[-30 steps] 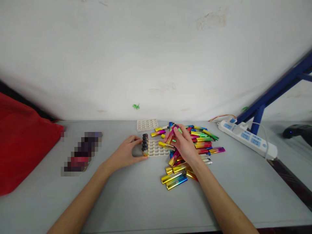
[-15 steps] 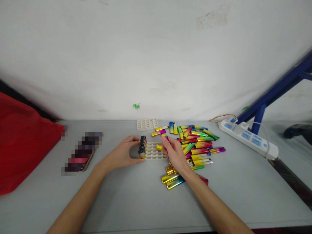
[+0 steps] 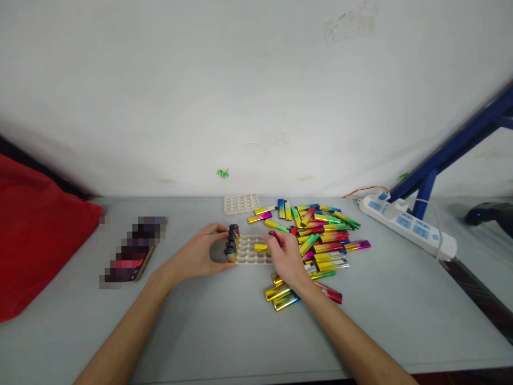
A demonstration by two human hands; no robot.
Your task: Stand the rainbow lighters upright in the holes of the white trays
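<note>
A pale tray with rows of small holes (image 3: 251, 256) lies in front of me. Along its left end stands a row of several lighters (image 3: 231, 243), black tops up. My left hand (image 3: 202, 250) curves around that end, thumb at the near corner and fingers at the far side. My right hand (image 3: 285, 254) is closed over the tray's right part. From its grip a lighter's yellow end (image 3: 260, 247) points left, and a dark reddish tip (image 3: 274, 235) shows above the thumb; whether both belong to one lighter I cannot tell.
Many shiny coloured lighters (image 3: 326, 247) lie in a loose pile right of the tray. A second pale tray (image 3: 241, 203) lies near the wall. A power strip (image 3: 409, 224) is at the right, a blurred-out phone (image 3: 134, 251) and red cloth (image 3: 40, 235) at the left.
My right hand, with the lighter, has shifted slightly left and down. A green-yellow lighter behind it has come into view. My left hand keeps its place at the tray's end.
</note>
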